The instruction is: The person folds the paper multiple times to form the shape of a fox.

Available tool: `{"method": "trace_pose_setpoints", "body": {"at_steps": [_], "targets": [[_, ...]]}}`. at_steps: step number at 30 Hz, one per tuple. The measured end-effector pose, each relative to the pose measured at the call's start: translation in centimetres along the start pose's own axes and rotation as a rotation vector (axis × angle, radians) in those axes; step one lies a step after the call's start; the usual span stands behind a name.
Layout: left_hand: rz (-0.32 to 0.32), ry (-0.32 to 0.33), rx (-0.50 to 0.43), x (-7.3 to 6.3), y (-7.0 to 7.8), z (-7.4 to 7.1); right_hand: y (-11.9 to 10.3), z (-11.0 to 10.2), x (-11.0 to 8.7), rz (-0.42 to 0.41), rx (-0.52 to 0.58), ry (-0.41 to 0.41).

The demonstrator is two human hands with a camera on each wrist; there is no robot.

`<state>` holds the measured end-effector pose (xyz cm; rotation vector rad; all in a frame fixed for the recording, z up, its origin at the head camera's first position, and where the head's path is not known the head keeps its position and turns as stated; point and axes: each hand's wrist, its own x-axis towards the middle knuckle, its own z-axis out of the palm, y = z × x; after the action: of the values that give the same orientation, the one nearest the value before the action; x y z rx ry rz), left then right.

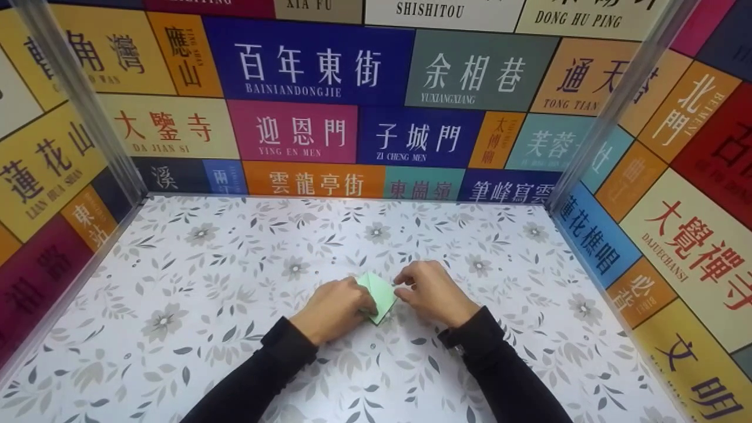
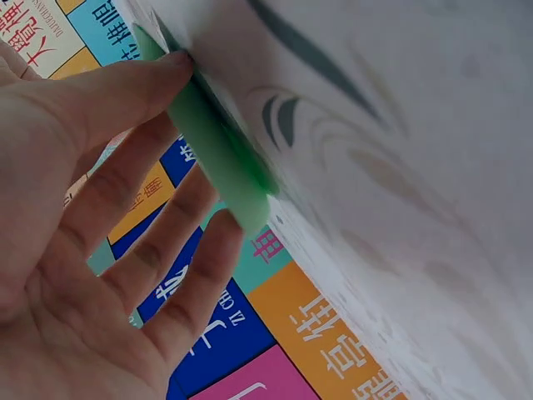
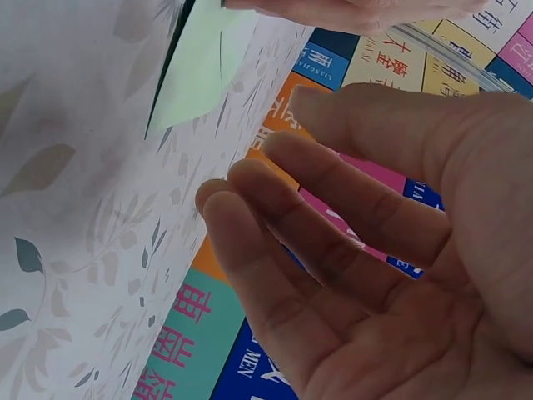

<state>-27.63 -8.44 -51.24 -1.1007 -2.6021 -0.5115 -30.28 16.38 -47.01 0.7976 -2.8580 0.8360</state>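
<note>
Lying flat near the middle of the table [image 1: 194,329], slightly toward the near edge: a small folded green paper [image 1: 379,295], light green, pointed at its near end.

Left hand [image 1: 336,310] is on the paper's left side. Left wrist view shows the fingers [image 2: 125,92] nearly straight, only relaxed, with the index tip pressing the paper [image 2: 218,158] down onto the table surface [image 2: 400,150]. No curl around it, no pinch: flat-finger press only. Other fingers are spread and hang just beside the paper's edge.

Right hand [image 1: 433,292] sits just beside the paper's right edge, at its far corner. In the head view the fingertips look to meet the paper edge, but I cannot tell whether they actually touch it. Right wrist view shows the hand [image 3: 375,250] loosely cupped, fingers [image 3: 275,217] slightly bent, nothing between them, and the paper [image 3: 196,71] a little apart from the fingertips. So: released, holding nothing.

Both forearms come in from the near edge in black sleeves [image 1: 264,376].

Table covering is white with a grey leaf and flower print. Around it on three sides stand walls [image 1: 305,70] of coloured panels carrying Chinese place names with Latin lettering, with clear corner posts [image 1: 76,100] at the back left and back right.
</note>
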Motion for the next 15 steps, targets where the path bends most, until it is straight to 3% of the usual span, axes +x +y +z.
{"method": "trace_pose_setpoints", "body": {"at_steps": [4, 10, 15], "targets": [[0.008, -0.043, 0.008, 0.0, -0.1, -0.2, 0.0, 0.3, 0.1, -0.045, 0.018, 0.000], [-0.002, -0.102, -0.057, -0.2, -0.3, -0.6, 0.2, 0.8, 0.3, -0.171, -0.004, 0.031], [0.004, -0.121, -0.103, -0.2, -0.5, -0.7, 0.5, 1.4, 0.3, -0.207, -0.041, 0.028]]}}
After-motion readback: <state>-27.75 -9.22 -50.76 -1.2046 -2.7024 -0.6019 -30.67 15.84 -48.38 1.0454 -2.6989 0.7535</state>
